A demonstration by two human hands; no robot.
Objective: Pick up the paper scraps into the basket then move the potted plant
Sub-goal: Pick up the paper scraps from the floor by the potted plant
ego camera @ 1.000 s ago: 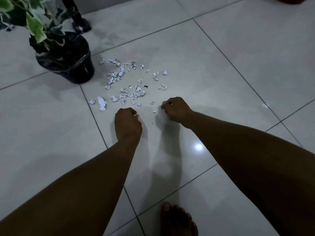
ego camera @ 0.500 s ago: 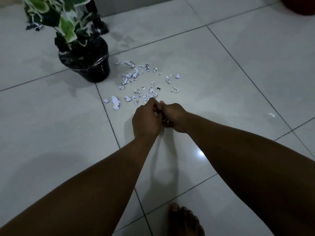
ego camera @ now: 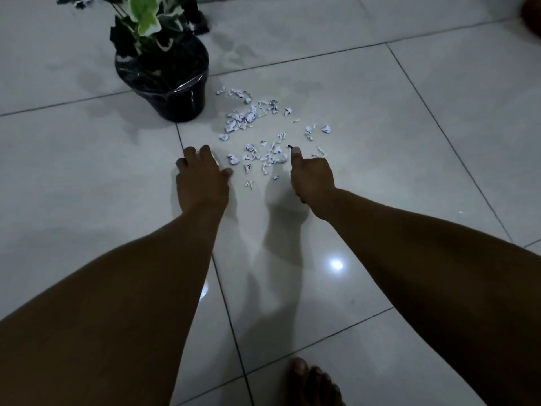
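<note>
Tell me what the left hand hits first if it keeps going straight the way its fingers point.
Probably nothing soon: the left hand points up-left over bare floor tile, passing left of the potted plant.

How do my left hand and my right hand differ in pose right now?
The left hand is spread, palm down, fingers splayed; the right hand is curled into a fist, thumb forward. The left is beside the paper scraps; the right reaches among them. Both hover low over the floor.

The floor is smooth, shiny tile with a bright spot of light. The scraps are crumpled white paper. The plant pot looks like shiny black plastic.
</note>
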